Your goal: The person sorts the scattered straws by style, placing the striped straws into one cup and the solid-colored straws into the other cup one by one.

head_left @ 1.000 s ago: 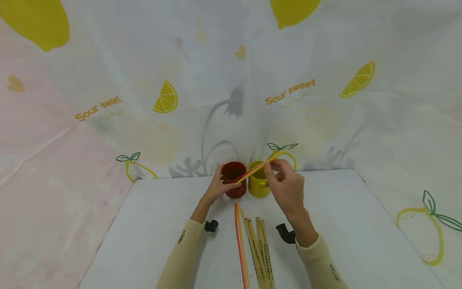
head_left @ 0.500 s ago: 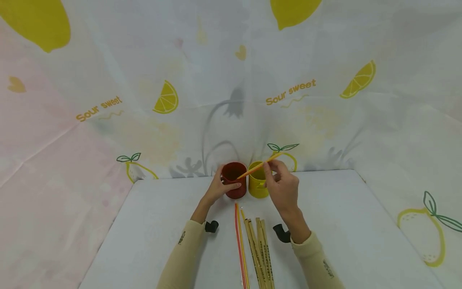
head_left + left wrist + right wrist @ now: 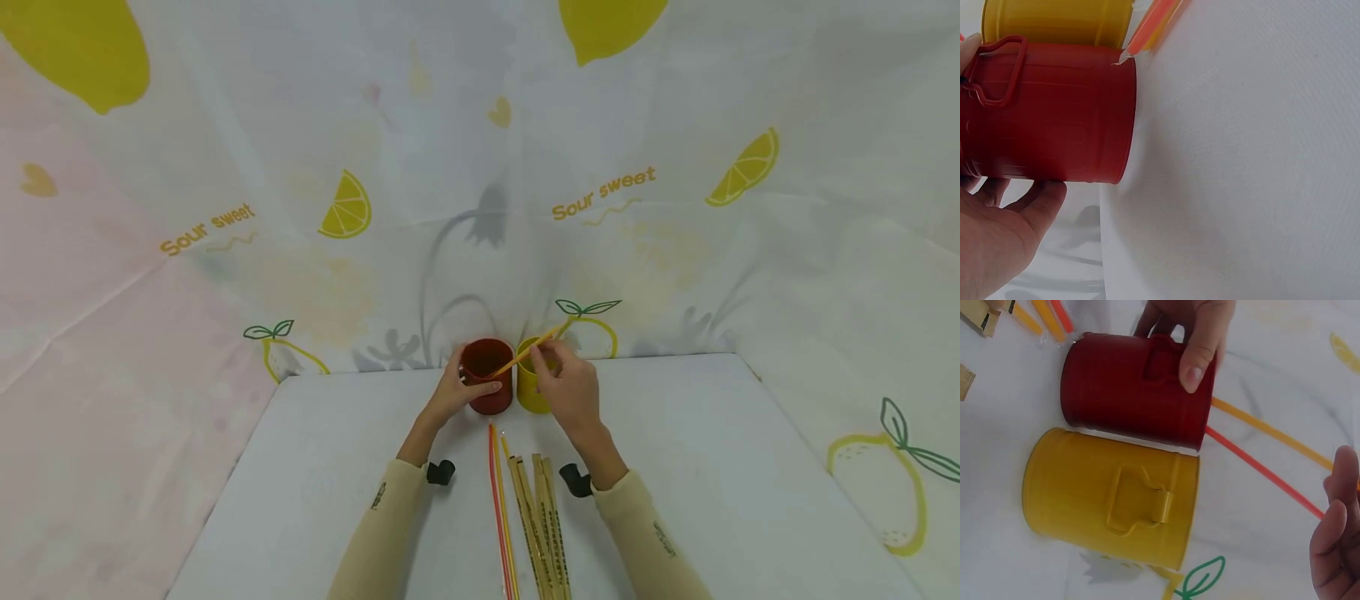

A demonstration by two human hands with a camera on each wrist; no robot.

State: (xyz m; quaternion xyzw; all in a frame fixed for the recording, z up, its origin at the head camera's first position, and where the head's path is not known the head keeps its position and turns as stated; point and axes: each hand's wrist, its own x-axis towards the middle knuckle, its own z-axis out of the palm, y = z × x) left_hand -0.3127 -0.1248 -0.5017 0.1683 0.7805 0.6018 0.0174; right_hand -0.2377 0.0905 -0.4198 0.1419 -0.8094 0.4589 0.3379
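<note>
cloth printed with lemons hung behind a white table. at the left, one black bent piece lay beside the left sleeve. just beyond, the left hand gripped an upright red mug, thumb across the near side, fingers round the left. nearer lay loose straws in clear wrap. just right of the red mug stood a yellow mug, with paper-wrapped straws in front. the right hand had thumb and forefinger clamped on an orange straw and a red straw, which slanted down to the red mug's mouth; how deep they reached, i could not tell. another black bent piece lay by the right sleeve.
</note>
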